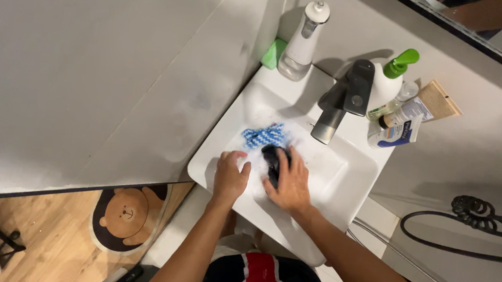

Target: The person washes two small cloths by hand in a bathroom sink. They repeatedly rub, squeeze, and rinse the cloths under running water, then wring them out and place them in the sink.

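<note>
Both my hands are down in a white sink [351,183] full of foam. My right hand [290,182] lies on a dark piece of cloth [271,155] and presses it into the basin. My left hand [230,176] is curled into a fist in the foam just to the left; what it grips is hidden. A blue and white patterned cloth [262,136] lies in the foam just beyond both hands, apart from them. A dark grey tap [342,100] reaches over the basin's far side.
On the sink's back rim stand a white dispenser [302,41], a green sponge [273,54], a white pump bottle with green top [390,80], a small bottle and tubes [408,119]. A black coiled hose [473,209] hangs right. A bear-shaped mat [128,218] lies on the wooden floor.
</note>
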